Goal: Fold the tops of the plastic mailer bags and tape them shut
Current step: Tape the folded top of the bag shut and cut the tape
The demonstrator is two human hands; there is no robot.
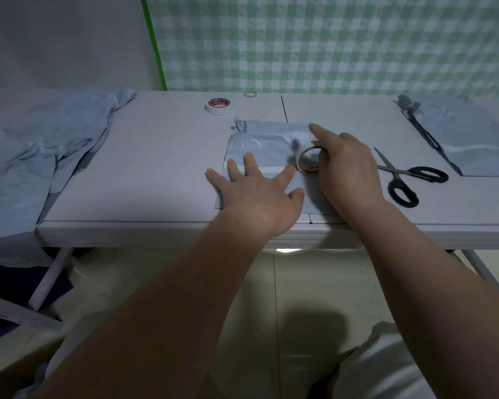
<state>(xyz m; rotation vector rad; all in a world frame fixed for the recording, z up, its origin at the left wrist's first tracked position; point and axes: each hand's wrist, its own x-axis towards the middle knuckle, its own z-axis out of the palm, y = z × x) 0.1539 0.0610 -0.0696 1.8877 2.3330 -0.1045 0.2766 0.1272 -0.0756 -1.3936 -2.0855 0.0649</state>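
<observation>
A grey plastic mailer bag (267,145) lies flat in the middle of the table, its top folded down. My left hand (257,194) presses on it with fingers spread straight, over a pale strip of tape. My right hand (347,168) grips a white tape roll (307,159) standing on edge on the bag, index finger stretched out toward the fold. The strip runs from the roll under my left fingers.
Black scissors (402,180) lie right of my right hand. A second tape roll (219,105) and a rubber band (250,94) sit at the back. Loose mailers are heaped at the left (41,148), more at the right (473,145). The table's front edge (156,226) is close.
</observation>
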